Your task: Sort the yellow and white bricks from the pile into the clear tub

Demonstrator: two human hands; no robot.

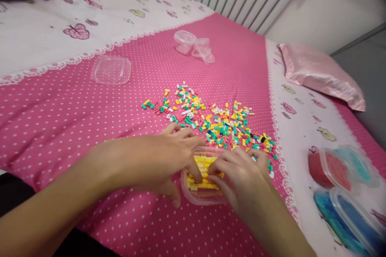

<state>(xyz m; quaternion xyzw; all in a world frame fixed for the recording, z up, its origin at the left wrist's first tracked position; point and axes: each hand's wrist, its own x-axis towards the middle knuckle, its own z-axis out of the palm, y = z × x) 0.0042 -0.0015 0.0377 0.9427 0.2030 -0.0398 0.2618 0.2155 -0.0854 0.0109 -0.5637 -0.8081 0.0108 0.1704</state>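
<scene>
Head view up. Where's the yellow relative to your grip?

Right at my fingertips. Clear tub (197, 199) sits between my left hand (169, 152) and right hand (244, 176), yellow pieces (206, 160) packed inside. Rows run roughly side to side, so the long axis points from one hand toward the other.

Which hand's nearer?

About even. Left index reaches over the rim onto the rows; right thumb and index come in from the right end. Right covers more of the tub.

Grip state?

Left: wide, thumb outside the rim, well apart from the index. Right: narrow, thumb and index nearly together at the yellow. Can't tell if a piece is pinched there.

Materials?

Tub: thin see-through plastic, rounded corners. Rows: little blocks end to end, bumpy, some paler yellow. Loose pieces (229, 126) just beyond: short hard-looking blocks, green, white, red, yellow, strewn in a patch.

Surface?

Pink cloth (157, 64), white dots, soft, lightly creased. Clear lid (111, 70), by the look, lies farther off to my left.
</scene>
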